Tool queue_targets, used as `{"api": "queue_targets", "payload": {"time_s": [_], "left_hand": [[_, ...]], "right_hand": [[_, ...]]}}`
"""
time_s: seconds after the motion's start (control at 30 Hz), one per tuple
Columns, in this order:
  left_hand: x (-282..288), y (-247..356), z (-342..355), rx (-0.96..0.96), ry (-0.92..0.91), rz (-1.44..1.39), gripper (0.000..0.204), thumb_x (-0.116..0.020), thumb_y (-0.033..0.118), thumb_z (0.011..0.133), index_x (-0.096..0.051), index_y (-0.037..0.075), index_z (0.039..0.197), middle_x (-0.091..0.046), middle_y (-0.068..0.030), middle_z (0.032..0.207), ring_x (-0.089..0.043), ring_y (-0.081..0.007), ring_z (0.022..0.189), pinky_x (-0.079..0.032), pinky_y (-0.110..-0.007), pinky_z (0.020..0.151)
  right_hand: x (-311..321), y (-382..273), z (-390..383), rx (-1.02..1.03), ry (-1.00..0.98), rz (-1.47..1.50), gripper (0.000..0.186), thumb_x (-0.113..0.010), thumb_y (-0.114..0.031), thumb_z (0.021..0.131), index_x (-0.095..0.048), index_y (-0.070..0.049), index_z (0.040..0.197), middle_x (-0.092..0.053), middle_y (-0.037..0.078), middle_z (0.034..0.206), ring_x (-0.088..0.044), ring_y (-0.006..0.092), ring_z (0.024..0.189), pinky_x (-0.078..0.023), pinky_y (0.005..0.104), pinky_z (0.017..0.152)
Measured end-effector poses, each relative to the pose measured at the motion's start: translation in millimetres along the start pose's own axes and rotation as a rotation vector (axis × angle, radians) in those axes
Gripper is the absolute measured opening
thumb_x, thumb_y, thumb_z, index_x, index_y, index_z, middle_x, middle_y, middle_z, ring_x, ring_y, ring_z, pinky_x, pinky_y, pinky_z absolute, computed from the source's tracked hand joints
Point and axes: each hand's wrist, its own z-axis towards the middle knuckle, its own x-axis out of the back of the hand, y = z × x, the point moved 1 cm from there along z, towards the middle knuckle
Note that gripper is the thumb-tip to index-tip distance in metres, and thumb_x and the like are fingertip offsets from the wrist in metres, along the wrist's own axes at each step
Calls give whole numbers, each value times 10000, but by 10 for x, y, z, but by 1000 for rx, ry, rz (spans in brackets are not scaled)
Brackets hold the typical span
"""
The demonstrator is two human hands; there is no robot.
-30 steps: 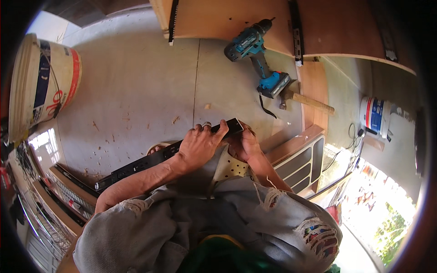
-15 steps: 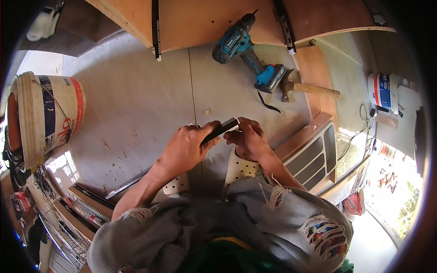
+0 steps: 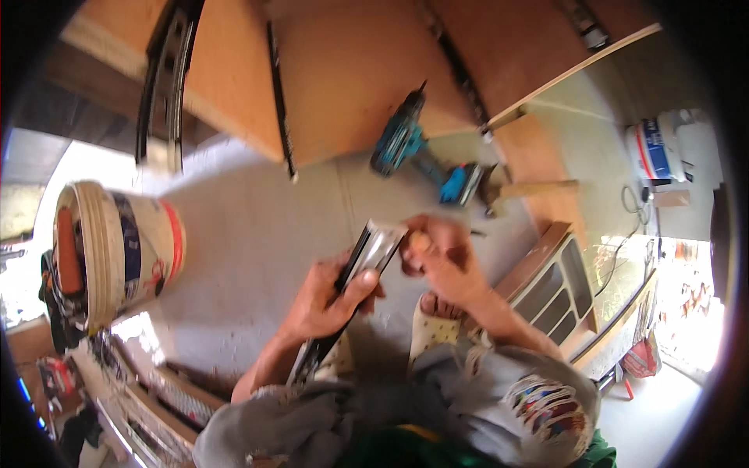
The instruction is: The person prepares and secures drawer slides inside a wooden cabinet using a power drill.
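My left hand (image 3: 321,306) is closed round a black and silver drawer slide (image 3: 378,246), with the thumb lying along its channel. The slide slants from my lap up to its bright end in front of me. Beside that end is my right hand (image 3: 451,261), its fingers curled in and partly blurred. Whether something small sits in them is hidden. Beyond my hands, a teal and black cordless drill (image 3: 402,139) stretches from the wooden board (image 3: 343,86) onto the floor. A claw hammer (image 3: 538,189) rests by the drill's battery.
More black slides (image 3: 279,101) are mounted on the wooden board. A white bucket (image 3: 148,242) of tools stands at left, another bucket (image 3: 655,152) at far right. A grey divided tray (image 3: 558,292) lies right of my feet. Long boxes (image 3: 175,390) are at lower left.
The slide has tilted steeper, and its channel now faces up. My right hand has moved slightly right of its end. The whole view has shifted, showing more of the board and its slides.
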Motion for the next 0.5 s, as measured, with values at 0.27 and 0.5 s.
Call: {"api": "queue_targets", "payload": {"time_s": [0.27, 0.5], "left_hand": [[-140, -172, -1, -164, 22, -79, 419, -536, 373, 1027, -558, -42, 1078, -679, -78, 811, -636, -116, 693, -524, -277, 645], [-195, -15, 35, -109, 51, -28, 518, -446, 462, 1047, -546, -46, 1052, -634, -65, 759, -592, -107, 625, -490, -272, 570]], "right_hand": [[-183, -57, -39, 3, 19, -270, 286, -617, -272, 1007, -685, -16, 899, -531, -79, 689, -429, 5, 634, -344, 228, 529], [-189, -12, -64, 118, 25, -286, 316, -570, -299, 1031, -643, -34, 876, -527, -61, 696, -438, 21, 639, -354, 225, 536]]}}
